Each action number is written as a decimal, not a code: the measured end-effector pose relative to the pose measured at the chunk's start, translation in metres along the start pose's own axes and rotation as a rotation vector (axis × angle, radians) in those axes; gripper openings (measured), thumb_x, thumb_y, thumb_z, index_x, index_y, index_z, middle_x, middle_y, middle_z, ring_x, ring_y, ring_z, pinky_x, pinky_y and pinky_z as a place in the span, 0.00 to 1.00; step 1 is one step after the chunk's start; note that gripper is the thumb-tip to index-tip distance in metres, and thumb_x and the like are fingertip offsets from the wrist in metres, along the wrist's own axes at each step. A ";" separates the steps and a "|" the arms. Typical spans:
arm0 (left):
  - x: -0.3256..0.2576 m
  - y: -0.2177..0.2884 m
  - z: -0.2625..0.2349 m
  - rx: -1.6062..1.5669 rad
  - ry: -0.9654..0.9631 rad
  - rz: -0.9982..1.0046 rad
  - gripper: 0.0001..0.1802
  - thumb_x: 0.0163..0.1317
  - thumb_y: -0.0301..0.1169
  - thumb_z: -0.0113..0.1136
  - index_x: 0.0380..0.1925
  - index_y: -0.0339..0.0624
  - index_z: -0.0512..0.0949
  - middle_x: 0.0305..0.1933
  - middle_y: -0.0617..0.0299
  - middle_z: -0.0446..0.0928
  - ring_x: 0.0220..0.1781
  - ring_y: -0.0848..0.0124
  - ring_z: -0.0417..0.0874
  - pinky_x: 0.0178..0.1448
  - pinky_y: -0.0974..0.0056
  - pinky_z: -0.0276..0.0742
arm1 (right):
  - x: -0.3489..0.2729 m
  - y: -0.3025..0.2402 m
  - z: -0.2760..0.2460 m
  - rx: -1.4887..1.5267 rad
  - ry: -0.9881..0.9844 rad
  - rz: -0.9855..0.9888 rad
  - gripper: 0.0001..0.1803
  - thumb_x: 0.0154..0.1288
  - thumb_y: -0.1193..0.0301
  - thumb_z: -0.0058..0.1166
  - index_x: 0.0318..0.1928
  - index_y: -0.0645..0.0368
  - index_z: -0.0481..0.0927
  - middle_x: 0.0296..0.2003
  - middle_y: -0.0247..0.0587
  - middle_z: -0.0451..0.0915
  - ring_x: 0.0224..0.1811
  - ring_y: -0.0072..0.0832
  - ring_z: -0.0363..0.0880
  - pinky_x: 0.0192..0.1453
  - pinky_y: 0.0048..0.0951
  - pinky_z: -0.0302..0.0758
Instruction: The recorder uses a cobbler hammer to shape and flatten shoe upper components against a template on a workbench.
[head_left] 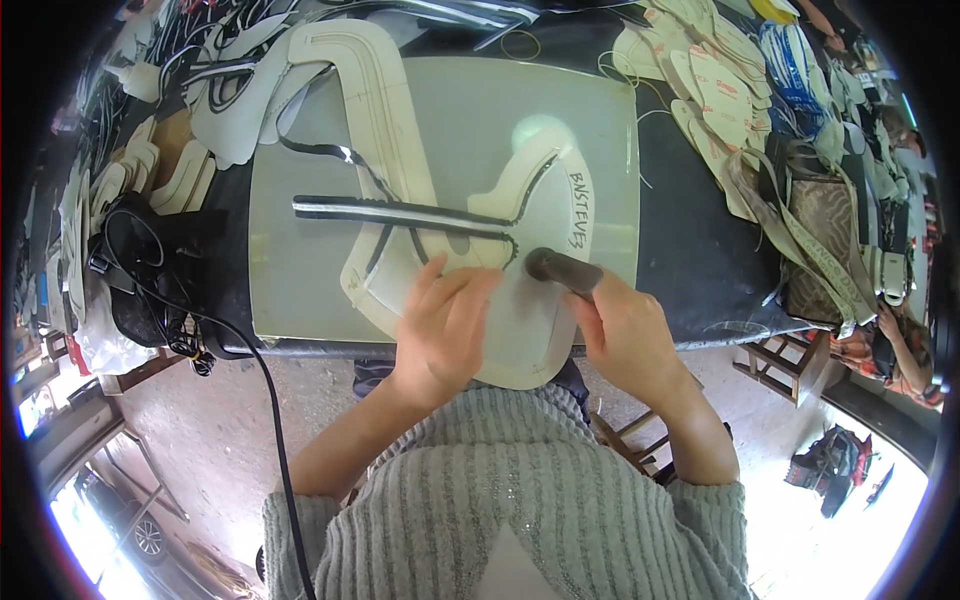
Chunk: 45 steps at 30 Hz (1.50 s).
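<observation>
1. The cream pattern template is a flat, curved card piece with handwriting along its right edge. It lies on the near middle of the surface, its rounded near end hanging past the surface's near edge.
2. The black strip material lies flat under the template, running left to right, with thinner branches crossing toward the near side.
3. The dark-handled cutting tool is tilted, with its tip at the template's inner edge, right of centre.
</observation>
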<state>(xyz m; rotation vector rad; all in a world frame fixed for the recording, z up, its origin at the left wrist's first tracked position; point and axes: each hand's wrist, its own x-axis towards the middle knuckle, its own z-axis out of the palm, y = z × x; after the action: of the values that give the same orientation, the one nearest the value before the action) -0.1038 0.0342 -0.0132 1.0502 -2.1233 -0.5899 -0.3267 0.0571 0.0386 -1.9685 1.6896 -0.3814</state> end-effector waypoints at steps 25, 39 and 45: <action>0.003 0.000 0.001 0.204 -0.010 0.228 0.18 0.56 0.17 0.60 0.49 0.28 0.78 0.45 0.51 0.83 0.50 0.58 0.85 0.62 0.50 0.78 | 0.038 -0.017 -0.020 -0.279 -0.142 -0.222 0.15 0.70 0.63 0.55 0.32 0.62 0.74 0.21 0.46 0.79 0.22 0.44 0.81 0.24 0.39 0.75; 0.000 -0.001 0.000 0.201 0.007 0.243 0.18 0.54 0.17 0.61 0.47 0.28 0.78 0.43 0.50 0.83 0.48 0.56 0.85 0.59 0.50 0.80 | 0.051 -0.030 -0.024 -0.296 -0.155 -0.250 0.15 0.70 0.64 0.54 0.29 0.62 0.74 0.20 0.46 0.79 0.20 0.43 0.81 0.23 0.38 0.75; -0.004 -0.008 0.006 0.164 0.058 0.239 0.21 0.49 0.23 0.61 0.46 0.27 0.77 0.45 0.49 0.80 0.51 0.55 0.82 0.58 0.52 0.80 | 0.039 -0.021 -0.020 -0.345 -0.203 -0.198 0.15 0.68 0.65 0.55 0.28 0.62 0.73 0.21 0.46 0.78 0.21 0.42 0.81 0.23 0.37 0.75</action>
<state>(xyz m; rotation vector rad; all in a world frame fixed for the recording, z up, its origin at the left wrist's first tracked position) -0.1026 0.0332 -0.0243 0.8704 -2.2328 -0.2719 -0.3125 0.0175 0.0616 -2.3423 1.5140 0.0493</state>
